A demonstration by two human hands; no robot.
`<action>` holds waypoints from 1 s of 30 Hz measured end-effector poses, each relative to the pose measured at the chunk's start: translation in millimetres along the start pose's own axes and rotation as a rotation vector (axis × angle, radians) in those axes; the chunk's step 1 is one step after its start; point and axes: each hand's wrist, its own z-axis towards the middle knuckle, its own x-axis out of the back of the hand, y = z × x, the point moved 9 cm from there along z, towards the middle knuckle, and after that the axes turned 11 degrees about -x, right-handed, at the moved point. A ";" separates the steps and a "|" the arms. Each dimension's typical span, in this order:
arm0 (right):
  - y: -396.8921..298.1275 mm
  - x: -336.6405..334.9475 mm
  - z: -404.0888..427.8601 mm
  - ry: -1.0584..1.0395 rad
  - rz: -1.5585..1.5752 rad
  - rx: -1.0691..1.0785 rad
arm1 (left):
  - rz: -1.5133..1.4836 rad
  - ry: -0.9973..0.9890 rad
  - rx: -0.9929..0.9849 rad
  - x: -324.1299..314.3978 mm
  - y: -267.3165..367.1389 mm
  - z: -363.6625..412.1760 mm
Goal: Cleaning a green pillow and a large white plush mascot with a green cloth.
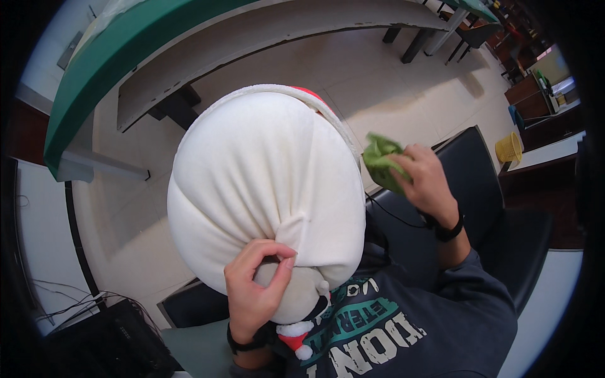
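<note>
A large white plush cushion [246,156] with a red edge showing at its far side rests before me, its fabric gathered in folds. My left hand [260,288] pinches a small flap of the white fabric at its near side. Under that hand a grey plush part [293,293] shows, with a small red and white plush Santa hat [295,338] below it. My right hand [420,179], raised to the right of the cushion, grips a crumpled green cloth [385,163], which is slightly blurred and appears apart from the cushion.
Black padded seats [468,189] are at the right. A table with a green cover [80,108] arches across the far left. Beyond the seats stands a yellow basket [509,147]. At lower left lies a black device [111,340] with cables.
</note>
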 end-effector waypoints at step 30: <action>8.7 -17.5 123.4 0.026 0.460 -0.002 | 0.226 -0.340 -0.412 -50.9 22.3 -13.8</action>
